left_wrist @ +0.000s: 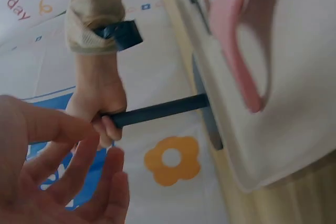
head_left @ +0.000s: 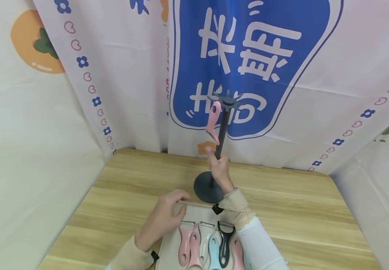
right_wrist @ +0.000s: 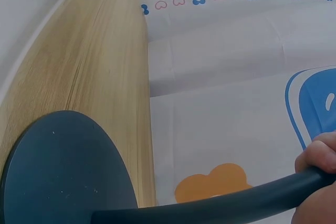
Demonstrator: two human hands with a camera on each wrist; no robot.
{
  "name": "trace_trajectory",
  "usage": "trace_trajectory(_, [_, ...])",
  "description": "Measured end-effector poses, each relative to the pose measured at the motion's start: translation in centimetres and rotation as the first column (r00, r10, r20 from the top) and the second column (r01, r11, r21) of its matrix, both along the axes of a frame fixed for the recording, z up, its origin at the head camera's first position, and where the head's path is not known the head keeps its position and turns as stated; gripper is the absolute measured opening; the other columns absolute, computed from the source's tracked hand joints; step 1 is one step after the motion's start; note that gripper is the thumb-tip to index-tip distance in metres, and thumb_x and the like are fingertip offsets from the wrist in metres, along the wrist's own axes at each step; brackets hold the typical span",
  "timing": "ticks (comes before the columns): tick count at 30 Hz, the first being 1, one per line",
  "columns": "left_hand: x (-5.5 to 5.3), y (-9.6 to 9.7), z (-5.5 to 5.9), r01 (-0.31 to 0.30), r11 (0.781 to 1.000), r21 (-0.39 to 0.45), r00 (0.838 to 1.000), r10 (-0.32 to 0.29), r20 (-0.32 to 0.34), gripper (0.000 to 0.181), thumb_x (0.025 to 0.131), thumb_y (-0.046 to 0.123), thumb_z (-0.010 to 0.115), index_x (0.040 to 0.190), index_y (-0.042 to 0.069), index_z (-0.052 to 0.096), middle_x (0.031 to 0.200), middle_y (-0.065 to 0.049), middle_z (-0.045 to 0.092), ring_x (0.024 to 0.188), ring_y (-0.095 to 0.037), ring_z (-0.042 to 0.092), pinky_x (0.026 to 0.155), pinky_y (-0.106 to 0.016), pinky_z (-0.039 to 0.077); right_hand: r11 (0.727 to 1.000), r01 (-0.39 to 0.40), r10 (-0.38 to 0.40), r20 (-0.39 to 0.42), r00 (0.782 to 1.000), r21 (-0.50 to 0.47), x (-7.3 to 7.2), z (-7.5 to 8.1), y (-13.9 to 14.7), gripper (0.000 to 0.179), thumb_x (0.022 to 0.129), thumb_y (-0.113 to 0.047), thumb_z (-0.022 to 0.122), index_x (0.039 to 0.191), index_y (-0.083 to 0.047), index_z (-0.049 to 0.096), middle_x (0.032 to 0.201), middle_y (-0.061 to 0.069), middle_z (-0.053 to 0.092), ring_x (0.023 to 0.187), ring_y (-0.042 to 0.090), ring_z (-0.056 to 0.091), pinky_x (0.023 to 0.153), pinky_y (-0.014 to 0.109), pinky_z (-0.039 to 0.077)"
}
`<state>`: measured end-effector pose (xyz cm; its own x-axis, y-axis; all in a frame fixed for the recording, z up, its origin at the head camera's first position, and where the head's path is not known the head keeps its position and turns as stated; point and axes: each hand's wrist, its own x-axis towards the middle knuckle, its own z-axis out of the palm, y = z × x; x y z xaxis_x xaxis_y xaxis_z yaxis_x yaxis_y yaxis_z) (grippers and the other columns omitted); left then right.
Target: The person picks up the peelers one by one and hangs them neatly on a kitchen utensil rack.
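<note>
My right hand (head_left: 219, 168) grips the pole of a dark utensil stand (head_left: 223, 129), its fingers wrapped around the middle. The round base (right_wrist: 63, 166) rests on the wooden table. From a hook at the top hangs a pink peeler (head_left: 212, 120), blade end down. My left hand (head_left: 164, 215) is over the left side of a pale tray (head_left: 198, 212), thumb and bent fingers apart with nothing between them. In the tray lie several peelers, among them a pink peeler (head_left: 184, 247), a white peeler (head_left: 204, 240), a light blue peeler (head_left: 213, 249) and a black peeler (head_left: 226, 240).
The tray stands at the front of the wooden table (head_left: 140, 176), just before the stand's base. Behind the table hangs a printed curtain (head_left: 140, 93) with a blue panel. White cloth walls (head_left: 29, 157) close off the sides.
</note>
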<state>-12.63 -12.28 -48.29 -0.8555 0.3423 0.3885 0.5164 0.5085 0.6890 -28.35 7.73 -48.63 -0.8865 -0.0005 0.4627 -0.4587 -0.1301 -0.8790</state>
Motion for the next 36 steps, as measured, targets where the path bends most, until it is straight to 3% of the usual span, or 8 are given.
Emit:
trace_trajectory(4, [1.1,-0.3,-0.7,0.219,0.97,-0.11,0.973,-0.208,0.1,0.038,0.086,-0.015,0.068,0.106,0.017,0.074,0.111,0.003,0.075,0.11,-0.012,0.068,0.1,-0.037,0.058,1.0,-0.012,0.012,-0.013,1.0,0.004,-0.1,0.0,-0.3,0.052,0.11,-0.018,0.058,0.059,-0.016,0.045,0.047,-0.013,0.039,0.039,0.002,0.033,0.038,0.019,0.026])
trace_trajectory(6, [1.7,-0.4,-1.0,0.305,0.933,-0.193,0.952,-0.294,0.085,0.037,0.085,-0.016,0.069,0.101,0.016,0.074,0.109,0.005,0.074,0.108,-0.011,0.066,0.099,-0.034,0.056,1.0,-0.023,0.023,-0.016,1.0,-0.004,-0.1,0.0,-0.4,0.052,0.11,-0.017,0.058,0.059,-0.015,0.045,0.047,-0.012,0.039,0.039,0.002,0.033,0.038,0.019,0.026])
trace_trajectory(9, [2.5,-0.4,-1.4,0.346,0.883,-0.318,0.934,-0.357,0.024,0.031,0.085,-0.014,0.072,0.096,0.015,0.075,0.108,0.006,0.072,0.106,-0.012,0.064,0.097,-0.031,0.053,1.0,-0.023,0.023,-0.002,1.0,-0.013,0.0,-0.1,-0.4,0.052,0.11,-0.016,0.057,0.06,-0.015,0.045,0.047,-0.012,0.039,0.039,0.002,0.033,0.038,0.019,0.026])
trace_trajectory(11, [2.7,-0.5,-1.6,0.338,0.852,-0.399,0.929,-0.369,-0.001,0.031,0.084,-0.012,0.071,0.094,0.018,0.076,0.11,0.007,0.071,0.108,-0.012,0.062,0.098,-0.031,0.052,1.0,-0.015,0.015,0.009,1.0,-0.022,0.1,-0.1,-0.3,0.052,0.11,-0.018,0.058,0.059,-0.015,0.045,0.047,-0.012,0.039,0.039,0.002,0.033,0.039,0.019,0.026])
trace_trajectory(15, [3.0,-0.9,-2.0,0.364,0.813,-0.455,0.919,-0.393,0.032,0.039,0.084,-0.014,0.066,0.094,0.022,0.075,0.112,0.009,0.069,0.109,-0.011,0.06,0.098,-0.027,0.052,1.0,0.012,-0.012,0.003,1.0,-0.015,0.2,-0.2,-0.1,0.054,0.11,-0.024,0.06,0.058,-0.016,0.045,0.047,-0.013,0.04,0.039,0.003,0.034,0.039,0.02,0.026])
trace_trajectory(21, [3.0,-1.7,-2.7,0.386,0.801,-0.458,0.896,-0.444,-0.022,0.041,0.081,-0.016,0.067,0.095,0.021,0.075,0.111,0.009,0.067,0.101,-0.007,0.059,0.092,-0.021,0.05,1.0,0.007,-0.007,-0.025,1.0,-0.007,-0.1,0.0,-0.5,0.053,0.109,-0.021,0.058,0.058,-0.015,0.045,0.047,-0.013,0.04,0.038,0.002,0.033,0.038,0.02,0.025])
trace_trajectory(30, [3.0,-0.9,-3.0,0.399,0.77,-0.497,0.91,-0.4,0.111,0.046,0.079,-0.017,0.07,0.1,0.024,0.075,0.107,0.012,0.064,0.092,-0.002,0.051,0.084,-0.016,0.048,1.0,0.025,-0.025,-0.027,0.999,-0.006,0.4,-0.1,0.4,0.055,0.11,-0.011,0.056,0.057,-0.007,0.04,0.045,-0.01,0.038,0.038,0.003,0.032,0.038,0.02,0.024])
trace_trajectory(36, [3.5,-0.9,-2.5,0.33,0.752,-0.57,0.939,-0.324,0.116,0.043,0.075,-0.018,0.072,0.091,0.022,0.073,0.094,0.013,0.057,0.081,-0.003,0.045,0.075,-0.015,0.044,1.0,-0.021,0.021,-0.055,0.998,0.002,0.1,-0.1,0.1,0.058,0.111,-0.017,0.057,0.059,-0.002,0.039,0.046,-0.011,0.038,0.038,0.002,0.032,0.039,0.019,0.025])
